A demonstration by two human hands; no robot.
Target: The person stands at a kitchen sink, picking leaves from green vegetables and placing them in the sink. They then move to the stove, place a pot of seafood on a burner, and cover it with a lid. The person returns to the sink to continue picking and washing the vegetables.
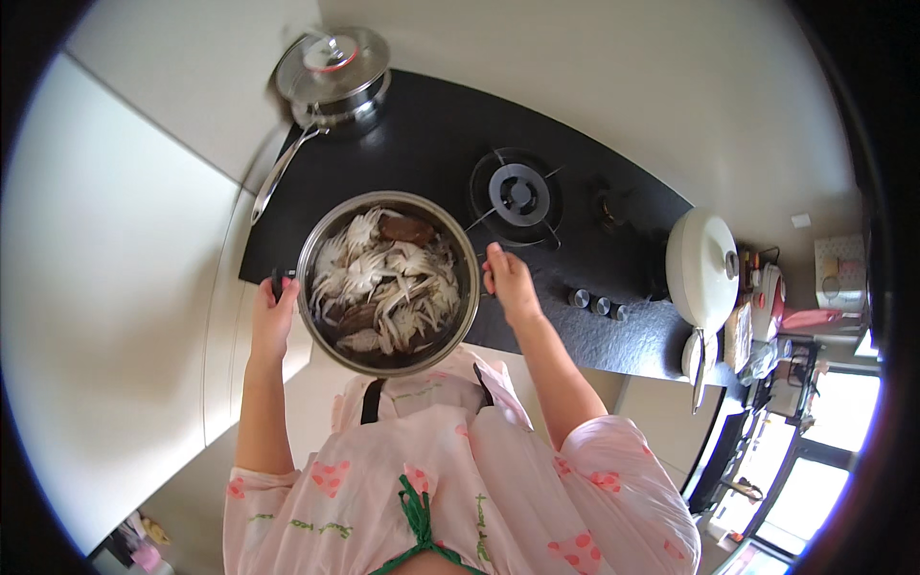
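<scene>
A round metal pot [389,369] is held up in front of my body, partly over the edge of the black countertop. Inside it lies a heap of crabs [395,273], mostly pale bellies and legs upward, along with darker brown pieces [407,231] whose kind I cannot tell. My left hand [276,316] grips the black handle on the pot's left side. On the opposite side, my right hand [509,283] is closed around the other handle, which the fingers largely hide. The gas burner [519,195] lies just beyond my right hand.
A lidded steel saucepan [333,79] stands at the back left, its long handle [284,175] pointing toward me. Right of the burner are control knobs [600,305] and a white lidded pan [701,267] with a handle projecting past the counter edge. A tall white cabinet side [122,287] borders the left.
</scene>
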